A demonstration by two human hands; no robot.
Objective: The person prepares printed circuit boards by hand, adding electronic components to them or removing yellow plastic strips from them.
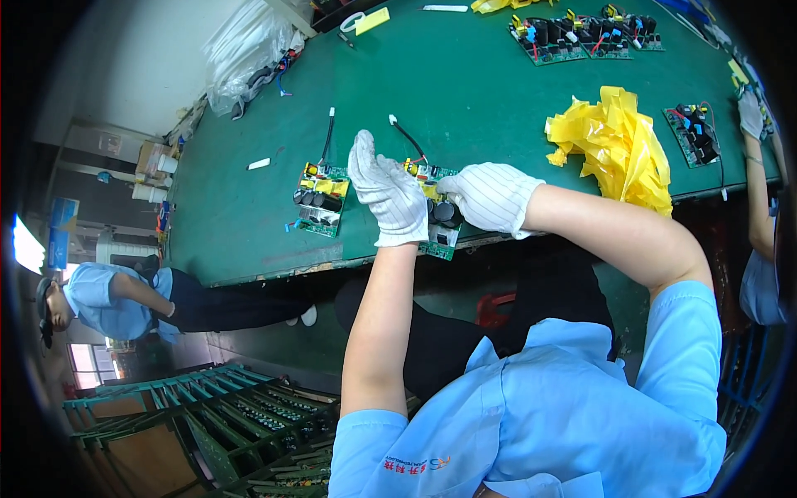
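A green circuit board with round black capacitors and a short black cable with a white plug lies near the table's front edge, between my gloved hands. My left hand stands along the board's left side, fingers stretched out, covering part of it. From the right, my right hand reaches onto the board, fingertips closed at its parts beside a yellow piece; what they grip is hidden. Just left of my left hand lies a second board with yellow tape, black capacitors and a similar cable.
Crumpled yellow film lies to the right on the green table. Past it is another circuit board; several more boards stand at the back. A co-worker's gloved hand is far right. Another person stands left.
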